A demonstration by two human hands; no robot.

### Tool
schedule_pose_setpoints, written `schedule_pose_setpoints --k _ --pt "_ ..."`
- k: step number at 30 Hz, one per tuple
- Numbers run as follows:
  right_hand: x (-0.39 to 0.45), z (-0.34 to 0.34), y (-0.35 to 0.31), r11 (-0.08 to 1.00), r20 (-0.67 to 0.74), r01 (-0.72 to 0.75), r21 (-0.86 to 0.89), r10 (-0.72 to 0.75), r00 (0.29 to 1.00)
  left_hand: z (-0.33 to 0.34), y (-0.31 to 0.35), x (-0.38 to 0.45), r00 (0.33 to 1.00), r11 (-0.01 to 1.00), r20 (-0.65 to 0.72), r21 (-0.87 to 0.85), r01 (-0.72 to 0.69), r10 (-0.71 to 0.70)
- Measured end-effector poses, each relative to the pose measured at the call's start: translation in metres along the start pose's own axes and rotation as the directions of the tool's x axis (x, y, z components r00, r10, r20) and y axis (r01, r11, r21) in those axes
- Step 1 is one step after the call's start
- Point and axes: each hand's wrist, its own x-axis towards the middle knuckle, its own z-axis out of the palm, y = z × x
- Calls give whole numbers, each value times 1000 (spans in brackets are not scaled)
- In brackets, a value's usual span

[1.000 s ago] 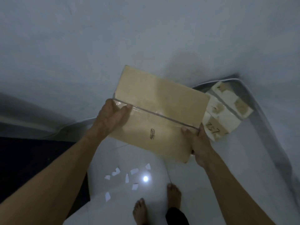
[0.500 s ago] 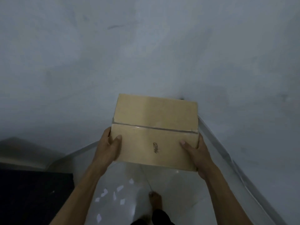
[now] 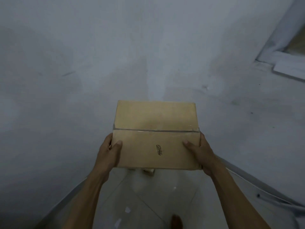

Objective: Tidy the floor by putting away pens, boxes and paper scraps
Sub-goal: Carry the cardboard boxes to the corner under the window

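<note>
Change: the cardboard box (image 3: 156, 135) is now seen squared up and level between the hands, where a second ago it was tilted over a second, smaller box by the wall — that smaller box is no longer in view, and the wall (image 3: 115, 55) now fills most of the picture.
Meaning for the task: the box is judged to be lifted off the floor and in carriage, not yet set down; one box is thus being put away, while scraps are left to be gathered.
Left hand: the left hand (image 3: 109, 154) is clamped on the box's left edge, thumb laid on the top face, fingers wrapped round the side.
Right hand: the right hand (image 3: 200, 154) is clamped on the box's right edge in the same manner, thumb on top.
Box position: the box is held between the two hands, reaching forward beyond the fingertips toward the wall; a taped seam is seen running across its top from one hand to the other, and a small pen mark lies between the thumbs.
Below the hands: paper scraps (image 3: 127, 209) are seen on the tiled floor (image 3: 148, 195) under the forearms — well apart from the box.
Pens: none can be made out.
</note>
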Motion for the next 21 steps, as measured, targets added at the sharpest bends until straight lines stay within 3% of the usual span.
schedule_pose_setpoints --k 10,21 --pt "-65 -103 18 998 -134 28 60 -20 991 74 36 -66 982 995 157 6 -103 101" --pt "-133 -294 59 998 -261 31 61 -14 965 241 59 -167 949 985 272 20 -172 160"
